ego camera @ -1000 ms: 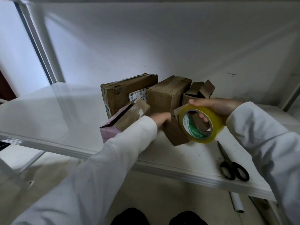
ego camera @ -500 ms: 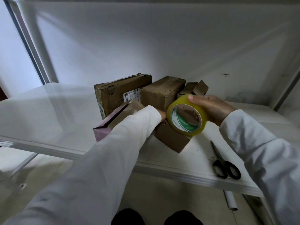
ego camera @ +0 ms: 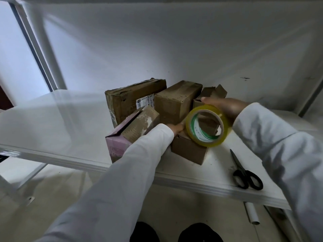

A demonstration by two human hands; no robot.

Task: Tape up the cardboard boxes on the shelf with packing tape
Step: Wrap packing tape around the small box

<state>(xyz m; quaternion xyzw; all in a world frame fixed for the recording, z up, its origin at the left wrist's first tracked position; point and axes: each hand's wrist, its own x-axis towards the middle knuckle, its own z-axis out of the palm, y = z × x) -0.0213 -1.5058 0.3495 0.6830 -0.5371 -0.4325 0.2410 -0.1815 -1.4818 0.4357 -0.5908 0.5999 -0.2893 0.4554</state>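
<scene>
A person's right hand [ego camera: 225, 107] grips a yellow roll of packing tape [ego camera: 207, 125], fingers curled over its top rim. Directly under the roll sits a small brown cardboard box [ego camera: 187, 149] on a white shelf [ego camera: 52, 123]. The left hand [ego camera: 176, 128] touches the roll's left edge and rests on that box; its fingers are mostly hidden by a white sleeve, so its grasp cannot be told. Behind the roll stand more cardboard boxes [ego camera: 176, 102]; left of the hands is a pink box [ego camera: 118, 145]. Black scissors [ego camera: 244, 172] lie right of the grip.
</scene>
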